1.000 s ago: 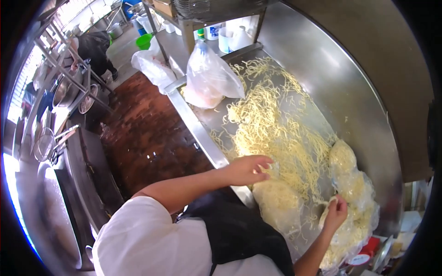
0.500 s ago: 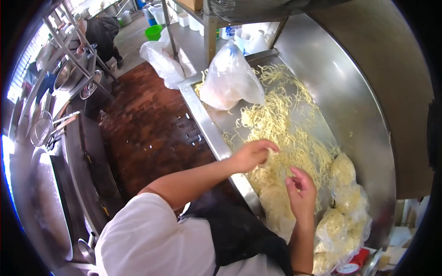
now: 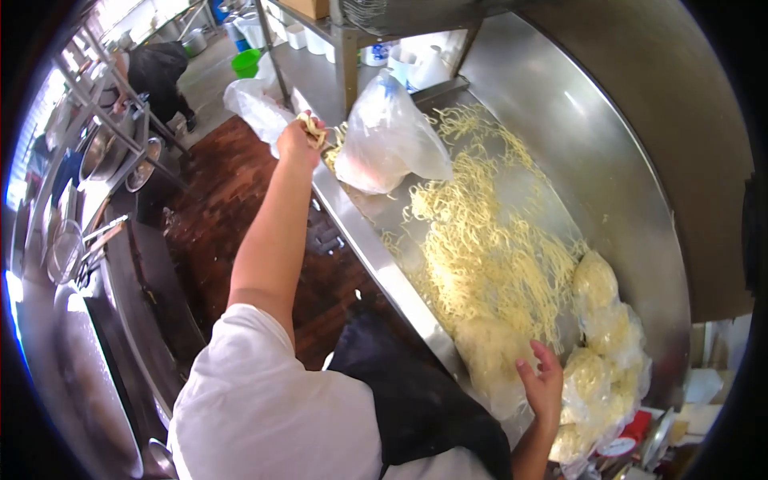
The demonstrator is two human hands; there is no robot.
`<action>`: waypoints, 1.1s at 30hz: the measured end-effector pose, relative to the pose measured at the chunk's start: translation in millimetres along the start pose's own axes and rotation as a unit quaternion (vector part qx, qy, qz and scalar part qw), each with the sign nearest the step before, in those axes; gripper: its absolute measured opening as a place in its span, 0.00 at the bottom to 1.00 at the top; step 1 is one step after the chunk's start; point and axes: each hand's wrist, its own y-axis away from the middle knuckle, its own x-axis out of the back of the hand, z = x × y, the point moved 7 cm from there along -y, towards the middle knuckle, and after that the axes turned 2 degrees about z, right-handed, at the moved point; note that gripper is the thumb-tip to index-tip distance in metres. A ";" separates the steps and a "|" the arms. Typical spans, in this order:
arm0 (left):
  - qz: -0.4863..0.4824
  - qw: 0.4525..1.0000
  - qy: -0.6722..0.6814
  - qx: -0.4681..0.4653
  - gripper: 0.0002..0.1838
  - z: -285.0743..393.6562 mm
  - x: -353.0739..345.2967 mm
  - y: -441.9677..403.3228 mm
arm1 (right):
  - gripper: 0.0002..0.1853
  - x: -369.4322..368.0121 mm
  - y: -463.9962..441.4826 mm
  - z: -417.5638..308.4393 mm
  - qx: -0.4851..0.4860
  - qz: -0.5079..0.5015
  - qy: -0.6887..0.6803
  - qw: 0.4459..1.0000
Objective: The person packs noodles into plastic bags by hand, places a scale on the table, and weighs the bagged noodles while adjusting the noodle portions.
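Gripping a small clump of noodles (image 3: pixel 310 128) near the edge of the metal surface (image 3: pixel 374 260), the left hand (image 3: pixel 295 144) should squeeze lightly, letting no strands drop; the right hand (image 3: pixel 545 382) hangs loosely open beside bagged noodles (image 3: pixel 490 358), with loose noodles (image 3: pixel 462 236) spread beyond.

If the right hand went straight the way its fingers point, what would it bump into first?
Probably the loose noodles spread in the metal tray. They lie just past the fingertips of the right hand. But I can't tell its height, so it might pass over them.
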 end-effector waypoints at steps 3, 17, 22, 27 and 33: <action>0.099 0.982 -0.164 0.005 0.14 -22.2 21.1 -53.6 | 0.23 5.3 16.2 19.8 -0.031 0.007 -0.035 0.999; -0.492 0.834 -0.249 0.020 0.27 -121.6 -58.1 305.1 | 0.19 -8.5 38.3 91.0 -0.144 0.027 -0.031 0.989; -0.724 0.489 -0.480 -0.075 0.31 -203.2 -80.9 441.9 | 0.09 6.6 23.8 63.4 -0.083 0.090 -0.077 0.990; -0.755 0.300 -0.580 -0.069 0.22 -259.9 -56.8 457.7 | 0.07 18.9 36.3 51.7 -0.065 0.110 -0.144 0.981; -0.712 0.489 -0.485 0.137 0.11 -265.1 -33.0 420.1 | 0.07 50.3 56.5 36.4 -0.057 0.141 -0.354 0.923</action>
